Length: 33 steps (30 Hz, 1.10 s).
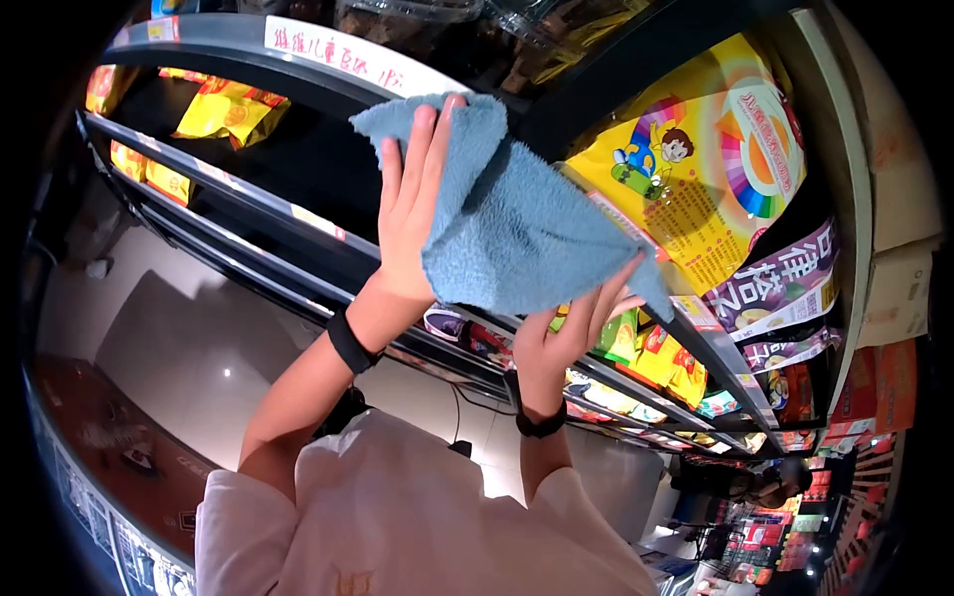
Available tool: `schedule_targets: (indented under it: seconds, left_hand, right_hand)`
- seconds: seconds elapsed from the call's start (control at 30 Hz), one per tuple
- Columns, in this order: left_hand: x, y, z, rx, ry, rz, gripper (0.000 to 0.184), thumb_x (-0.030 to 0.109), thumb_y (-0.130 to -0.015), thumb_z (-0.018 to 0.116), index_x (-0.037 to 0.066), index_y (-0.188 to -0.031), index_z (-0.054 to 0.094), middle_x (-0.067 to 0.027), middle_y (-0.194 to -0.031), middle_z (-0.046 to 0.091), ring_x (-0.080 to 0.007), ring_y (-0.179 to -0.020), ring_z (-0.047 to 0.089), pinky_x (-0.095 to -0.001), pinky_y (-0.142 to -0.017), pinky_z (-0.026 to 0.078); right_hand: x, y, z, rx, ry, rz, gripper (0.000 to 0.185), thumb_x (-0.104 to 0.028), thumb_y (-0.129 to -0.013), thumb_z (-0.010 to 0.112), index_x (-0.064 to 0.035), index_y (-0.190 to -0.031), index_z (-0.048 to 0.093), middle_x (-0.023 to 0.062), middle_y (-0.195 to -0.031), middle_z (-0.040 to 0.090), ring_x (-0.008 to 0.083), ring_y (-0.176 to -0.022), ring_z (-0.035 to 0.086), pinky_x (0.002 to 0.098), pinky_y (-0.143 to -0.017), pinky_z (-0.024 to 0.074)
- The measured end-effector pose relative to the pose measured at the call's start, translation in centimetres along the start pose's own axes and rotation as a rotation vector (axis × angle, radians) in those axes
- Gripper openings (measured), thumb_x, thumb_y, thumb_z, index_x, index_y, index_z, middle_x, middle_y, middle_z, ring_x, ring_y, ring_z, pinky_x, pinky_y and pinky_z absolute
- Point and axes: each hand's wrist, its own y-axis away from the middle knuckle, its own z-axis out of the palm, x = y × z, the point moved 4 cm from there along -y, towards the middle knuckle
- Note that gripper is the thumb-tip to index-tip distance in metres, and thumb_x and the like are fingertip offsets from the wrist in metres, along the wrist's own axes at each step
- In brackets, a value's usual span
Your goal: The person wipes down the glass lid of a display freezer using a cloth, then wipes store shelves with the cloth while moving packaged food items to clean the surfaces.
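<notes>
A blue-grey cleaning cloth (527, 223) is spread between my two hands in front of the upper shelf. My left hand (409, 204) holds its left part, the long fingers stretched over the fabric and the thumb hidden by it. My right hand (574, 326) has the lower right corner between its fingers. The cloth covers part of the shelf edge. Left of it a handwritten white label (338, 57) runs along that edge. Just right of the cloth stands a large yellow bag (701, 159) with a cartoon child on it.
Purple packets (780, 283) sit beside the yellow bag. Smaller yellow packets (231, 111) lie on the left shelf. Lower shelves hold several colourful bags (671, 366). Cardboard boxes (902, 288) are stacked at the right. A brown counter (109, 437) stands at the lower left.
</notes>
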Motion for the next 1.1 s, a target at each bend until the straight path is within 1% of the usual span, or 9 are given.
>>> schedule_targets:
  seconds: [0.07, 0.2, 0.33, 0.57, 0.77, 0.9, 0.97, 1.07, 1.1]
  left_hand:
    - [0.1, 0.0, 0.4, -0.005, -0.016, -0.025, 0.076, 0.039, -0.089, 0.067, -0.002, -0.149, 0.045, -0.0183, -0.163, 0.035, -0.0355, -0.153, 0.029, -0.0618, -0.119, 0.021]
    - [-1.2, 2.8, -0.2, -0.1, -0.035, -0.138, 0.074, 0.03, -0.088, 0.068, -0.002, -0.15, 0.042, -0.0213, -0.165, 0.027, -0.0402, -0.154, 0.02, -0.0604, -0.121, 0.016]
    - [-3.1, 9.4, -3.0, -0.23, 0.031, -0.223, 0.08, 0.034, -0.085, 0.073, -0.003, -0.149, 0.042, -0.0261, -0.163, 0.028, -0.0461, -0.153, 0.021, -0.0637, -0.12, 0.013]
    - [-9.4, 10.0, -7.2, -0.238, -0.142, -0.262, 0.079, 0.038, -0.088, 0.07, -0.005, -0.149, 0.043, -0.0275, -0.163, 0.028, -0.0467, -0.152, 0.025, -0.0612, -0.12, 0.018]
    - [-17.3, 3.0, -6.9, -0.182, -0.079, -0.124, 0.063, 0.029, -0.09, 0.063, 0.001, -0.145, 0.05, -0.0196, -0.164, 0.029, -0.0414, -0.151, 0.029, -0.0564, -0.119, 0.026]
    - [-23.6, 4.3, -2.0, -0.839, -0.377, -0.062, 0.063, 0.034, -0.093, 0.06, 0.007, -0.148, 0.05, -0.0178, -0.163, 0.032, -0.0394, -0.149, 0.033, -0.0518, -0.121, 0.026]
    - [-23.8, 4.2, -1.3, -1.303, -0.462, -0.042, 0.06, 0.04, -0.099, 0.051, 0.006, -0.148, 0.05, -0.0198, -0.16, 0.037, -0.0388, -0.148, 0.036, -0.0522, -0.12, 0.028]
    - [-25.4, 6.0, -0.7, -1.195, -0.187, -0.044, 0.058, 0.043, -0.102, 0.046, 0.004, -0.144, 0.054, -0.026, -0.158, 0.038, -0.04, -0.147, 0.038, -0.0498, -0.119, 0.032]
    - [-25.9, 6.3, -0.5, -1.105, -0.155, -0.019, 0.056, 0.042, -0.101, 0.051, 0.004, -0.141, 0.056, -0.0279, -0.152, 0.045, -0.0433, -0.14, 0.045, -0.0498, -0.115, 0.037]
  right_hand:
    - [-0.3, -0.5, 0.7, -0.002, 0.023, -0.015, 0.046, -0.004, -0.083, 0.047, 0.0163, -0.124, 0.048, 0.0391, -0.16, 0.022, 0.0568, -0.137, 0.038, 0.0652, -0.118, -0.0047]
    - [-2.4, 0.4, 1.9, -0.045, -0.05, -0.064, 0.047, -0.006, -0.087, 0.046, 0.0171, -0.129, 0.049, 0.0374, -0.16, 0.024, 0.0569, -0.139, 0.037, 0.0627, -0.12, -0.0021]
    - [-4.0, 3.9, 3.8, -0.235, -0.256, 0.033, 0.061, 0.007, -0.088, 0.042, 0.0152, -0.148, 0.038, 0.0356, -0.158, 0.032, 0.0493, -0.148, 0.032, 0.0523, -0.122, 0.0187]
    - [-9.0, 7.0, 7.6, -0.363, -0.393, 0.007, 0.055, 0.005, -0.089, 0.043, 0.0222, -0.141, 0.042, 0.0435, -0.151, 0.035, 0.0542, -0.142, 0.038, 0.0522, -0.12, 0.0266]
    - [-12.2, 2.2, 14.8, -0.347, -0.424, 0.041, 0.057, 0.002, -0.092, 0.048, 0.0113, -0.148, 0.04, 0.0373, -0.157, 0.031, 0.0541, -0.14, 0.039, 0.0533, -0.116, 0.0323]
    - [-11.7, 1.5, 23.1, -0.472, -0.161, 0.21, 0.043, -0.009, -0.099, 0.05, 0.0088, -0.139, 0.051, 0.0328, -0.15, 0.044, 0.0493, -0.13, 0.05, 0.0454, -0.108, 0.0446]
    - [-10.9, 2.5, 25.7, -0.707, -0.082, 0.367, 0.027, -0.017, -0.099, 0.052, 0.0016, -0.114, 0.063, 0.0311, -0.113, 0.064, 0.0478, -0.107, 0.062, 0.0501, -0.091, 0.0505]
    - [-9.5, 1.8, 25.6, -0.97, -0.106, 0.669, 0.023, -0.023, -0.096, 0.054, -0.0017, -0.095, 0.061, 0.0258, -0.095, 0.068, 0.0446, -0.095, 0.066, 0.0496, -0.083, 0.053]
    - [-7.5, 2.8, 26.1, -1.022, -0.164, 0.688, 0.026, -0.024, -0.097, 0.052, -0.0011, -0.104, 0.063, 0.0265, -0.095, 0.067, 0.0434, -0.099, 0.066, 0.0468, -0.083, 0.0524]
